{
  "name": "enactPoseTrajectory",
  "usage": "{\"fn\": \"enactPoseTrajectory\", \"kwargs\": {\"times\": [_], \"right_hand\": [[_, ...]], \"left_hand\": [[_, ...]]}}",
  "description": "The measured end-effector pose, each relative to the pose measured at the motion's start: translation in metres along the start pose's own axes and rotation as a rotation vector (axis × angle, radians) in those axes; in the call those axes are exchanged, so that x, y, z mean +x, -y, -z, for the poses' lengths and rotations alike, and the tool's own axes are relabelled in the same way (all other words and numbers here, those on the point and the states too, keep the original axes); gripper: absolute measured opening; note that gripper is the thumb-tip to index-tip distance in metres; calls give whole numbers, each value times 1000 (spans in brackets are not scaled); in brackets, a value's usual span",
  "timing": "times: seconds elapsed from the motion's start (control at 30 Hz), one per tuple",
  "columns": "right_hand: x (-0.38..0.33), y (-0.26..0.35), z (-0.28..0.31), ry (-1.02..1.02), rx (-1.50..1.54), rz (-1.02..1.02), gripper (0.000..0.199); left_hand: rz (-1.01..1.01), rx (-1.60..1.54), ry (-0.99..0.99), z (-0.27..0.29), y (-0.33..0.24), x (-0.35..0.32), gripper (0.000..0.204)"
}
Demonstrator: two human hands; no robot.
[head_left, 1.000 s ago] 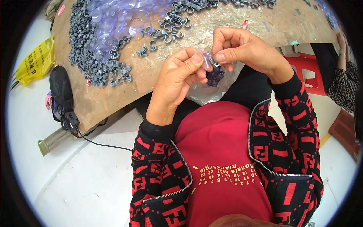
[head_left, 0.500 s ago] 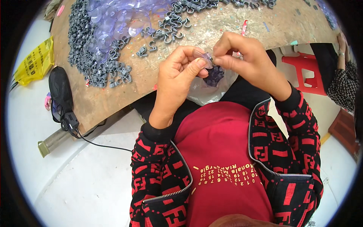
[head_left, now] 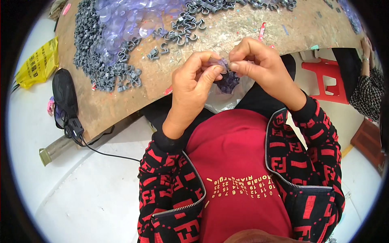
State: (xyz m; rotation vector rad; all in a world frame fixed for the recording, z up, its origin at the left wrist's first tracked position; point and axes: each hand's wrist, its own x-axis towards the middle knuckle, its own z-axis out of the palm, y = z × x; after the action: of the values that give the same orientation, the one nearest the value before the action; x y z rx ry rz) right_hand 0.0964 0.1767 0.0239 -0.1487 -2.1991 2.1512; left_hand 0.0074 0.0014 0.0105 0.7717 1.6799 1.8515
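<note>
Clear, purple-tinted soft-plastic suction cup [head_left: 221,63] up between both hands, in front of wooden table's near edge; glossy, see-through, rounded rim (finer detail hidden by fingers). Left hand [head_left: 193,81] curled, thumb and fingers closed on cup. Right hand [head_left: 257,60] half-curled, thumb and forefinger close together at cup's edge; cannot tell whether they grip anything. Below, crinkled translucent plastic bag [head_left: 221,104] with small dark purple pieces [head_left: 228,83]. On scuffed brown wooden table [head_left: 117,111]: matte grey C-shaped plastic clips [head_left: 87,48], heaped shiny purple-clear discs [head_left: 123,24].
</note>
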Motion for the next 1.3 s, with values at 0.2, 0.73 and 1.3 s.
{"fn": "enactPoseTrajectory", "kwargs": {"times": [0.2,0.73,1.3], "right_hand": [[3,-8,5,67,318,-143,11],[8,8,0,-74,-470,350,9],[1,12,-5,45,127,-94,23]], "left_hand": [[-29,99,55,4,0,0,17],[399,-598,-20,7,-8,-1,34],[283,-464,-94,-4,-12,-2,34]]}}
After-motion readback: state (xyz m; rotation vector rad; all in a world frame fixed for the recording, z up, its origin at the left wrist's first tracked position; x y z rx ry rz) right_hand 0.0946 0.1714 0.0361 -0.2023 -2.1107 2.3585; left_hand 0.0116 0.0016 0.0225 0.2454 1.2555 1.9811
